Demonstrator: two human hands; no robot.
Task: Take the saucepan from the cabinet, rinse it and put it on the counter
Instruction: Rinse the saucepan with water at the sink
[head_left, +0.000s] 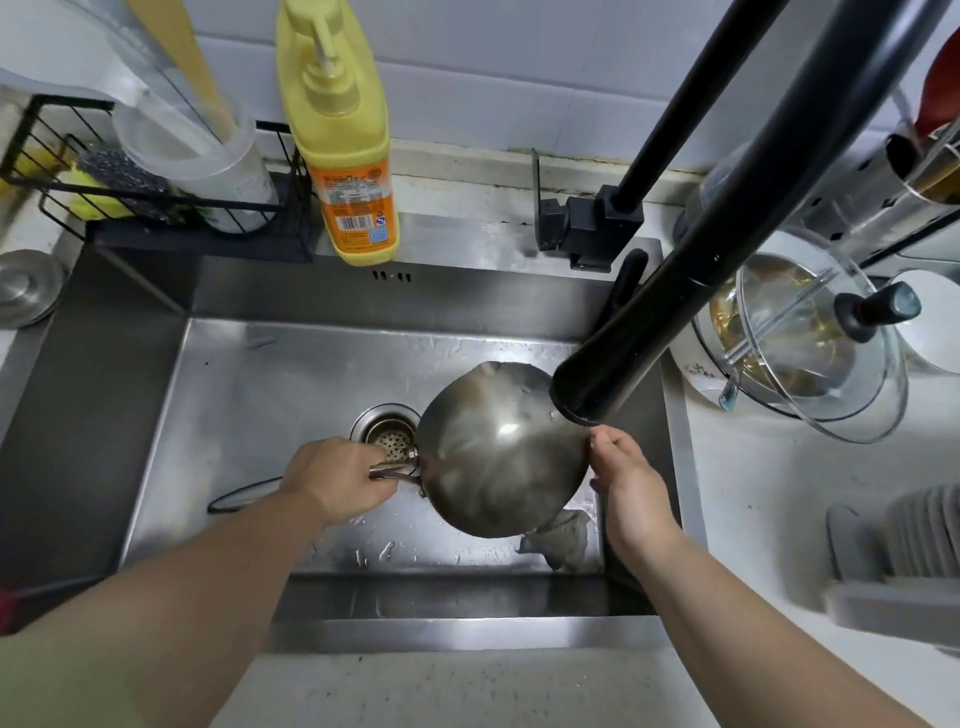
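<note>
A steel saucepan (498, 447) hangs over the steel sink (249, 374), turned so its rounded shiny underside faces me. My left hand (332, 478) is closed around its handle, just in front of the drain strainer (387, 428). My right hand (628, 478) rests against the pan's right rim, fingers curled along the edge. The black faucet head (597, 379) hangs just above the pan's upper right edge. I see no water running from it.
A yellow soap bottle (348, 156) and a black wire rack (156, 176) with sponges stand behind the sink. A grey cloth (561, 532) lies in the basin. On the right counter (753, 519) sit a glass-lidded pot (800, 338) and a grey dish rack (904, 561).
</note>
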